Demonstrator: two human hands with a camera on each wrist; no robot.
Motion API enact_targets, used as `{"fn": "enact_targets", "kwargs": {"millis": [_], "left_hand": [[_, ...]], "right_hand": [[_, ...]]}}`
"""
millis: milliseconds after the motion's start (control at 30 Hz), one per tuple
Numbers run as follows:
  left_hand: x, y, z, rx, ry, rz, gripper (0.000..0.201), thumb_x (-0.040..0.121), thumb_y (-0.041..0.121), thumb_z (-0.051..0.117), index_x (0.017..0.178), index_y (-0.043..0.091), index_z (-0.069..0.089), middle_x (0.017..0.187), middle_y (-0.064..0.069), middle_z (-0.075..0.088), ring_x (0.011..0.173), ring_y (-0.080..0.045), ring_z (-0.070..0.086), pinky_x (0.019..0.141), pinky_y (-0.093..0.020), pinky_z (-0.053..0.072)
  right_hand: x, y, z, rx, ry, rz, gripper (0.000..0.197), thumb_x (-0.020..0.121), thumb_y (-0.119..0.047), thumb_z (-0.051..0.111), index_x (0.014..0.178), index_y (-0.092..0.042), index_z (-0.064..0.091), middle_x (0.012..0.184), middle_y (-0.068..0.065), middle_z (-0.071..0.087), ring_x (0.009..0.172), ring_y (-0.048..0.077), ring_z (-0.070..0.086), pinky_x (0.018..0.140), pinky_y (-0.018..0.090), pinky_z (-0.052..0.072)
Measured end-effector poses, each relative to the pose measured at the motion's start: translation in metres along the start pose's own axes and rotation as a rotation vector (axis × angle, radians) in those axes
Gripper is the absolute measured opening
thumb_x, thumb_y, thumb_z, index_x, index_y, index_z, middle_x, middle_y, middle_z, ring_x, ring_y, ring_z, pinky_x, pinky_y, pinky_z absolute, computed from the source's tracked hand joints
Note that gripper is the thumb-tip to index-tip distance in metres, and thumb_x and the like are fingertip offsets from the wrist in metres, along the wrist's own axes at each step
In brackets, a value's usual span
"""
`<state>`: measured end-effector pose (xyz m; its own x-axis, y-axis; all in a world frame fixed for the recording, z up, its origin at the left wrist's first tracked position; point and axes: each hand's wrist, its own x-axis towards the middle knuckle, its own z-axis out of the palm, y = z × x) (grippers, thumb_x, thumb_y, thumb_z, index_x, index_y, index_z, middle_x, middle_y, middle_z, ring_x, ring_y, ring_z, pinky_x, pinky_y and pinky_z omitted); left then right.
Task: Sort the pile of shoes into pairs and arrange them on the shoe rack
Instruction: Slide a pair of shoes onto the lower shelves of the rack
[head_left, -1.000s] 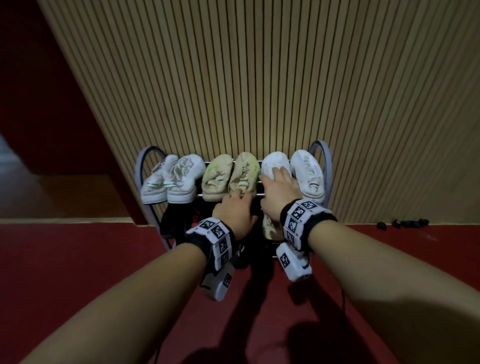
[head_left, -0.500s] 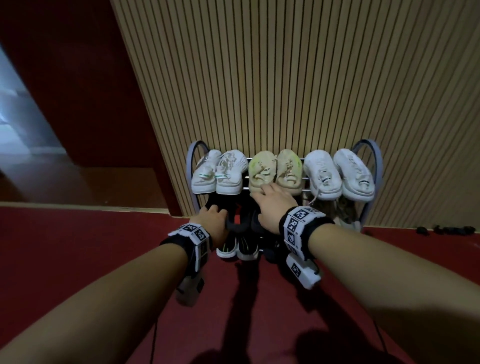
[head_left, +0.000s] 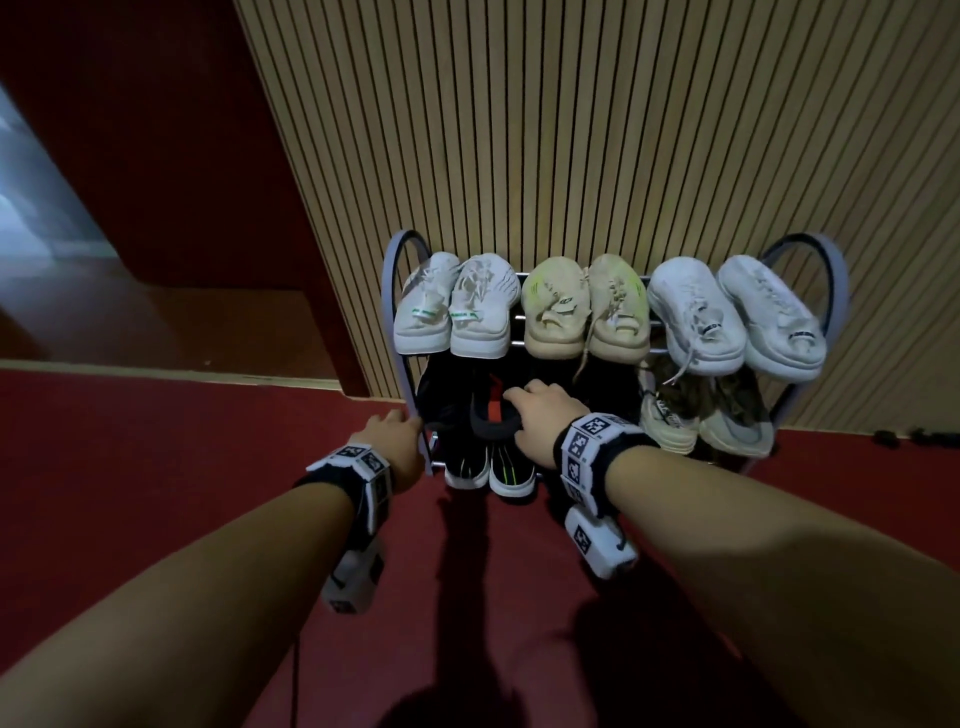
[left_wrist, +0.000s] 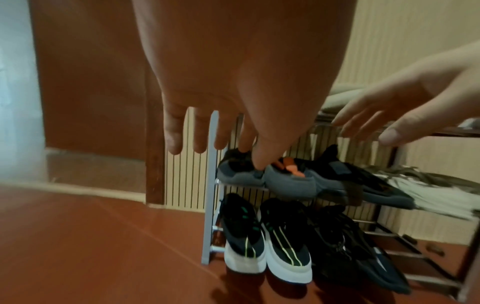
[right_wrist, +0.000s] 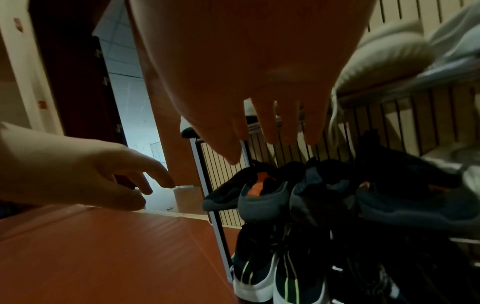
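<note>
The shoe rack (head_left: 400, 291) stands against the slatted wall with three pairs on top: white with green tags (head_left: 457, 306), beige (head_left: 587, 312) and chunky white (head_left: 737, 317). Dark grey shoes with orange insoles (head_left: 493, 415) (left_wrist: 288, 181) (right_wrist: 262, 197) lie on the middle shelf. Black sneakers with white soles (head_left: 488, 467) (left_wrist: 262, 246) stand at the bottom. My right hand (head_left: 524, 397) (right_wrist: 259, 148) hovers over the dark grey shoes with straight fingers, holding nothing. My left hand (head_left: 408, 418) (left_wrist: 223, 152) is by the rack's left post (left_wrist: 211, 185), fingers extended and empty.
A beige and olive pair (head_left: 701, 415) fills the right of the middle shelf. The red floor (head_left: 156, 467) spreads in front of the rack. A step and doorway (head_left: 156, 322) lie to the left. Small dark objects (head_left: 893, 436) sit by the wall at right.
Both hands have dropped from the top-shelf shoes to the middle shelf. The left one has slid out to the rack's left post, the right one down over the dark grey shoes.
</note>
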<state>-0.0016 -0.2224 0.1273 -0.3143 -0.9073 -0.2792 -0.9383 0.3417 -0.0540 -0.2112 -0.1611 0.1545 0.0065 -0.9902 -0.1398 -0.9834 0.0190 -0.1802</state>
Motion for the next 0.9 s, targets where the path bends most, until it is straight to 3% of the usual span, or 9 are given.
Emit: {"fn": "enact_targets", "kwargs": {"millis": [133, 333, 433, 567, 633, 700, 733, 800, 900], "left_hand": [[0.024, 0.009, 0.011, -0.093, -0.018, 0.023, 0.053, 0.090, 0.031, 0.052, 0.141, 0.025, 0.039, 0.133, -0.013, 0.044, 0.118, -0.037, 0.048, 0.098, -0.047, 0.046], [0.051, 0.018, 0.026, -0.293, -0.040, -0.030, 0.050, 0.092, 0.036, 0.050, 0.140, 0.030, 0.036, 0.121, -0.019, 0.048, 0.105, -0.040, 0.057, 0.092, -0.044, 0.050], [0.062, 0.015, 0.031, -0.408, -0.045, -0.080, 0.052, 0.090, 0.032, 0.051, 0.141, 0.030, 0.038, 0.123, -0.020, 0.054, 0.107, -0.038, 0.057, 0.091, -0.041, 0.049], [0.068, 0.009, 0.032, -0.659, -0.053, -0.126, 0.061, 0.087, 0.019, 0.057, 0.144, 0.028, 0.040, 0.136, -0.009, 0.056, 0.119, -0.029, 0.057, 0.090, -0.029, 0.047], [0.069, 0.010, 0.030, -0.833, -0.085, -0.135, 0.060, 0.087, 0.011, 0.059, 0.144, 0.024, 0.042, 0.125, -0.006, 0.060, 0.108, -0.027, 0.062, 0.079, -0.027, 0.048], [0.071, 0.012, 0.029, -0.973, -0.124, -0.142, 0.062, 0.088, 0.007, 0.060, 0.144, 0.024, 0.042, 0.108, -0.004, 0.060, 0.084, -0.019, 0.063, 0.064, -0.025, 0.048], [0.072, 0.012, 0.029, -1.039, -0.140, -0.155, 0.062, 0.087, 0.005, 0.059, 0.144, 0.025, 0.042, 0.107, -0.005, 0.061, 0.076, -0.014, 0.060, 0.058, -0.024, 0.049], [0.075, 0.012, 0.028, -1.192, -0.173, -0.194, 0.058, 0.088, 0.000, 0.057, 0.140, 0.023, 0.046, 0.114, -0.010, 0.064, 0.074, -0.010, 0.058, 0.052, -0.020, 0.051], [0.076, 0.011, 0.027, -1.401, -0.231, -0.308, 0.052, 0.086, -0.002, 0.058, 0.129, 0.026, 0.057, 0.109, -0.010, 0.067, 0.089, -0.020, 0.064, 0.072, -0.030, 0.051]], "right_hand": [[0.027, -0.007, 0.027, -0.002, -0.002, -0.037, 0.055, 0.085, -0.017, 0.054, 0.138, -0.022, 0.040, 0.135, 0.007, 0.040, 0.121, 0.031, 0.041, 0.092, 0.041, 0.047], [0.055, -0.005, 0.055, -0.069, -0.121, -0.030, 0.065, 0.079, -0.015, 0.059, 0.139, -0.031, 0.040, 0.150, 0.007, 0.023, 0.129, 0.033, 0.031, 0.103, 0.045, 0.038], [0.066, -0.003, 0.061, -0.087, -0.117, -0.045, 0.067, 0.077, -0.018, 0.062, 0.138, -0.036, 0.040, 0.151, 0.007, 0.021, 0.131, 0.034, 0.027, 0.106, 0.045, 0.035], [0.077, -0.009, 0.067, -0.147, -0.102, -0.070, 0.068, 0.080, -0.022, 0.062, 0.140, -0.041, 0.037, 0.153, 0.008, 0.018, 0.134, 0.036, 0.022, 0.108, 0.044, 0.030], [0.081, -0.012, 0.069, -0.175, -0.110, -0.072, 0.067, 0.081, -0.022, 0.062, 0.140, -0.042, 0.038, 0.154, 0.008, 0.017, 0.135, 0.037, 0.021, 0.108, 0.044, 0.028], [0.082, -0.014, 0.071, -0.202, -0.120, -0.069, 0.065, 0.080, -0.023, 0.063, 0.139, -0.042, 0.039, 0.154, 0.007, 0.016, 0.136, 0.037, 0.018, 0.109, 0.046, 0.025], [0.083, -0.014, 0.072, -0.213, -0.129, -0.066, 0.065, 0.080, -0.024, 0.063, 0.138, -0.042, 0.040, 0.155, 0.007, 0.016, 0.137, 0.037, 0.017, 0.109, 0.046, 0.023], [0.084, -0.016, 0.072, -0.232, -0.147, -0.059, 0.066, 0.079, -0.025, 0.063, 0.138, -0.042, 0.039, 0.155, 0.006, 0.016, 0.138, 0.037, 0.016, 0.109, 0.047, 0.022], [0.086, -0.016, 0.071, -0.241, -0.161, -0.055, 0.067, 0.078, -0.026, 0.064, 0.139, -0.041, 0.039, 0.155, 0.007, 0.016, 0.138, 0.037, 0.016, 0.109, 0.048, 0.021]]}}
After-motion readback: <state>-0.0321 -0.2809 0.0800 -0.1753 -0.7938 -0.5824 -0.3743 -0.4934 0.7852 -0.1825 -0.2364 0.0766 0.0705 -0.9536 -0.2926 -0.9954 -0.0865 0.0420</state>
